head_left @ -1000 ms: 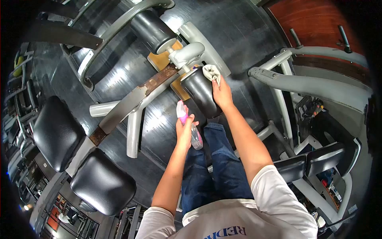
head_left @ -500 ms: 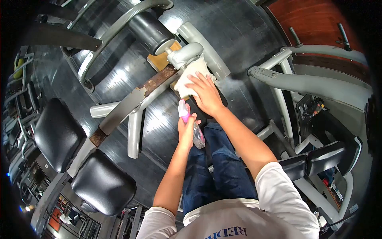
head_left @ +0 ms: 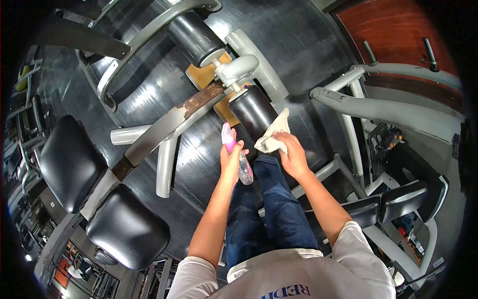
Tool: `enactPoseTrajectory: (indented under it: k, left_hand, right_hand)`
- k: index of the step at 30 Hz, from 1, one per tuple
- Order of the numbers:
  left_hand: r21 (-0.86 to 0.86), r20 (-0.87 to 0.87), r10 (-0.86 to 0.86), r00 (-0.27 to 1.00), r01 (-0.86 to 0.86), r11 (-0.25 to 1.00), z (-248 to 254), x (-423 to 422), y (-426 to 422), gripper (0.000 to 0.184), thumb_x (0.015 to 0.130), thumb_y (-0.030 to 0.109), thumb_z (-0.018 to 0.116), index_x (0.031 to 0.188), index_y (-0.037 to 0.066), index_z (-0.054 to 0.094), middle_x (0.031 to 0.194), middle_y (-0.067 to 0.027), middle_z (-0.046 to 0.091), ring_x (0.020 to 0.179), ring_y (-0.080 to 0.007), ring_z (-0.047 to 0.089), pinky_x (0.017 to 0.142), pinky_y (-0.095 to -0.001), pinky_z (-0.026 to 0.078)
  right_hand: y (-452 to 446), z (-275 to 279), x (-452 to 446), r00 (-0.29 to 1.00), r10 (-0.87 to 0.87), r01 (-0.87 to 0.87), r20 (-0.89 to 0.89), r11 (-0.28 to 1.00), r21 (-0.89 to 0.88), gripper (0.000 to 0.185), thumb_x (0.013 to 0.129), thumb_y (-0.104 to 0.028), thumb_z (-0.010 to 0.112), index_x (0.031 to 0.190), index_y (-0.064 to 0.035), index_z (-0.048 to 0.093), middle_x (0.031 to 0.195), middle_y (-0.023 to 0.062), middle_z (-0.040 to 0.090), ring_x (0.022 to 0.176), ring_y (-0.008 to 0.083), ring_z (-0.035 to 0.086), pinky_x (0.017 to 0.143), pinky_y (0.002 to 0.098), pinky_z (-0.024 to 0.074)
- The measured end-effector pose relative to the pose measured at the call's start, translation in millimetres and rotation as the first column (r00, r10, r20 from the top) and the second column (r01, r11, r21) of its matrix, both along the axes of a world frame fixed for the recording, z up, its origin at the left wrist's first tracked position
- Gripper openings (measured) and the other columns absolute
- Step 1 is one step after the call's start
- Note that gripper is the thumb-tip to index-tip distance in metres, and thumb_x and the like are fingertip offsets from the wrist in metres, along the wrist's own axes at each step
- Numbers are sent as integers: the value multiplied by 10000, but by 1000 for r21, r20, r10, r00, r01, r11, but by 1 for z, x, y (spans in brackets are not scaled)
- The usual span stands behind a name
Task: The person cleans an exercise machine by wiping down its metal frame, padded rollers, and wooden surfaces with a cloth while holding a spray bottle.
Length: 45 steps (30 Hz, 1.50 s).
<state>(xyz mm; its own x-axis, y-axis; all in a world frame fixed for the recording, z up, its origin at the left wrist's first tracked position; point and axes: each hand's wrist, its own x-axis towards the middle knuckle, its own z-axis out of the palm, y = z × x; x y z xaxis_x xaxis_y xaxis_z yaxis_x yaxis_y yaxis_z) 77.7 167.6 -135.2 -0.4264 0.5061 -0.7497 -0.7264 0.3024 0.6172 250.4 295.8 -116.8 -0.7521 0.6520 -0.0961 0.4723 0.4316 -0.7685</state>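
Observation:
My left hand (head_left: 230,162) is wrapped round a clear spray bottle (head_left: 245,169) with a pink and white nozzle, held above my legs. In my right hand (head_left: 294,157) a cream cloth (head_left: 275,137) is bunched, and its loose end reaches up along the near end of a black padded roller (head_left: 253,112). Whether the cloth still touches the roller I cannot tell. This roller sits on the end of a grey machine beam (head_left: 169,122) with worn, rusty patches. Across the beam is a matching black roller (head_left: 196,40).
Two black padded seats (head_left: 127,226) stand at the lower left. Grey frame tubes (head_left: 383,107) of another machine rise on the right, near a black bench pad (head_left: 406,199). A wooden plate (head_left: 226,109) lies under the rollers, above dark flooring (head_left: 308,60).
My right hand has drawn the cloth back from the roller's inner end toward me, uncovering the roller. The cloth is now gathered in my fingers. My left hand has barely moved.

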Motion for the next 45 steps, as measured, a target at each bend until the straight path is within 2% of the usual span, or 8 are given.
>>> enactPoseTrajectory:
  k: [4, 13, 17, 23, 27, 29, 37, 45]
  left_hand:
    - [4, -1, 11, 1000, -11, 1000, -3, 2, -7, 647, 926, 171, 569, 1511, 44, 324, 1555, -124, 350, 1323, -191, 449, 846, -341, 533]
    - [8, -5, 3, 1000, -3, 1000, -6, 7, -19, 681, 921, 169, 577, 1525, 46, 288, 1546, -104, 368, 1272, -169, 486, 849, -329, 528]
    - [16, -9, 56, 998, -56, 998, -1, 6, -16, 653, 915, 119, 584, 1495, -13, 316, 1543, -99, 370, 1028, -128, 575, 796, -284, 525]
    - [-6, -21, -1, 1000, 1, 1000, -8, 8, -26, 647, 926, 166, 569, 1517, 71, 322, 1521, -82, 406, 1162, -146, 556, 840, -330, 529]
    - [7, -36, 76, 996, -75, 997, -18, 15, -28, 639, 933, 204, 582, 1502, 47, 339, 1520, -88, 407, 1076, -150, 588, 825, -333, 527]
    - [11, -69, 91, 993, -90, 996, -24, 18, -28, 636, 933, 231, 594, 1491, 37, 357, 1516, -97, 411, 963, -156, 614, 789, -328, 524]
    - [-44, 42, 6, 999, -4, 999, -9, 7, -20, 661, 931, 262, 603, 1494, 29, 347, 1512, -124, 412, 991, -179, 623, 781, -320, 527]
    - [-17, -60, 53, 997, -55, 998, -2, -3, -17, 642, 932, 236, 593, 1484, 16, 348, 1526, -121, 384, 1266, -171, 509, 852, -336, 541]
  right_hand:
    - [10, 7, -39, 831, -554, 543, 49, 790, -287, 229, 965, -94, 502, 1164, 9, 549, 983, 203, 648, 899, 315, 661, 778, 379, 488]
    - [-1, -39, -116, 924, -372, 332, 92, 897, 291, 467, 912, -148, 581, 1371, -123, 504, 1443, 139, 493, 1339, 371, 437, 1097, 524, 316]
    - [46, -56, -109, 818, -548, 573, 178, 806, -151, 358, 985, -272, 493, 1283, -80, 542, 1161, 239, 644, 1115, 435, 584, 941, 460, 455]
    - [90, -56, -84, 916, -345, 383, 203, 904, -189, 380, 974, -260, 512, 1293, -59, 554, 1179, 247, 643, 1126, 419, 597, 966, 424, 452]
    - [81, -47, -115, 991, -100, 119, -87, 962, 247, 489, 923, -123, 562, 1406, -111, 489, 1420, 190, 503, 1355, 347, 437, 1130, 466, 314]
    - [62, -32, -133, 997, 73, -73, -25, 997, 2, 563, 876, -40, 572, 1422, -137, 475, 1516, 122, 409, 1401, 359, 369, 1161, 569, 226]
    - [-6, -26, -68, 919, 310, -372, 242, 885, 279, 558, 793, -88, 678, 1328, -194, 558, 1528, 27, 386, 1458, 273, 273, 1171, 580, 196]
    - [-4, -20, 23, 967, 112, -145, 230, 980, 136, 616, 742, 51, 639, 1321, -139, 548, 1511, 87, 404, 1401, 323, 373, 1143, 510, 321]
